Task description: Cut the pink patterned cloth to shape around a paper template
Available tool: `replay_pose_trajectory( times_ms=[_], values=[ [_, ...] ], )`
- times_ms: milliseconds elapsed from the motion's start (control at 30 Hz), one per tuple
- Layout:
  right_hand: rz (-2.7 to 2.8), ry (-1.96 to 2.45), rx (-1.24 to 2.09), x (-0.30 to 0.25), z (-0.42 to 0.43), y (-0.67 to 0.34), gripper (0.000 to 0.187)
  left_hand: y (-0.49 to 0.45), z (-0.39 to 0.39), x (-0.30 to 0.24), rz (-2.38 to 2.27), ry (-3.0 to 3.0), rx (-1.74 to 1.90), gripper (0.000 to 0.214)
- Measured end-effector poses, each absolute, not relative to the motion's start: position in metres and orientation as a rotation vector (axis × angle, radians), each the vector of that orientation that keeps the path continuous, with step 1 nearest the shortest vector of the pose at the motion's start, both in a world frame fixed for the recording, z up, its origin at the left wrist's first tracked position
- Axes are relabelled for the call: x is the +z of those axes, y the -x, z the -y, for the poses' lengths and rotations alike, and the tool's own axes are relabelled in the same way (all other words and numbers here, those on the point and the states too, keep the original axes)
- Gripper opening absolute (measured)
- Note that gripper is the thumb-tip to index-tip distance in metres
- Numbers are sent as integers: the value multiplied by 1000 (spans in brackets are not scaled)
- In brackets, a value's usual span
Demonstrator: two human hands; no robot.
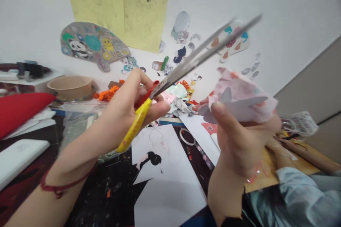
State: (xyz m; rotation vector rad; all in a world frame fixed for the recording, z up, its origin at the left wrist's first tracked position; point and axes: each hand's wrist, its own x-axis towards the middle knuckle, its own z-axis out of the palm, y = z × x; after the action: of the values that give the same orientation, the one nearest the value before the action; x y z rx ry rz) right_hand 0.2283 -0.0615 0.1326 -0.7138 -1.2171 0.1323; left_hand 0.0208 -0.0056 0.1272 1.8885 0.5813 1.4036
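**Left hand** (pixel 125 106): holds yellow-handled scissors (pixel 135 124). The fingers curl tightly around the handles, partly hiding them and a red section near the pivot. A red string bracelet (pixel 61 184) circles the wrist.

**Scissor blades** (pixel 197 56): slightly parted, motion-blurred, and pointing up and right. They pass just above the paper without visibly touching it.

**Right hand** (pixel 239 142): raised beside the scissors, pinching a mottled pink paper (pixel 242 88) and a grey paper cut-out (pixel 234 108). The thumb (pixel 220 111) presses on the cut-out from the front; the other fingers sit behind the paper, mostly hidden, so their exact position cannot be told. The cut-out's full outline is partly covered by the thumb.

**Surroundings:**
- Two yellow sheets with pencil-drawn cartoon faces (pixel 119 7), cut off at the top edge
- Panda-decorated grey cut-out (pixel 93 44)
- Kraft paper bowl (pixel 70 87)
- Red cushion (pixel 21 113), possibly felt; material unclear
- Orange paper shreds (pixel 108 94)
- Clear plastic bag (pixel 80 124), partly behind the left forearm
- White sheet with a black hair silhouette (pixel 157 159)
- Roll of clear tape (pixel 187 136)

**Co-worker:** a pale blue sleeve (pixel 301 191) at the lower right edge, with the forearm resting on a wooden board (pixel 269 170). The hand is hidden.
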Motion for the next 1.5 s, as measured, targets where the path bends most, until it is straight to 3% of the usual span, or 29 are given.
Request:
replay_pose_trajectory(
  times_ms=[367, 833, 1067, 1500],
  values=[
    [1395, 699, 339, 124, 51, -217, 15, -48, 33, 121, -450, -1533, 1441, 48],
    [1407, 818, 373, 126, 53, -225, 24, -47, 33, 135, -497, -1506, 1515, 47],
    [1465, 771, 543, 123, 55, -225, 13, -49, 35, 126, -450, -1469, 1482, 46],
    [1516, 788, 571, 124, 53, -233, 18, -43, 37, 127, -463, -1533, 1501, 45]
  ],
)
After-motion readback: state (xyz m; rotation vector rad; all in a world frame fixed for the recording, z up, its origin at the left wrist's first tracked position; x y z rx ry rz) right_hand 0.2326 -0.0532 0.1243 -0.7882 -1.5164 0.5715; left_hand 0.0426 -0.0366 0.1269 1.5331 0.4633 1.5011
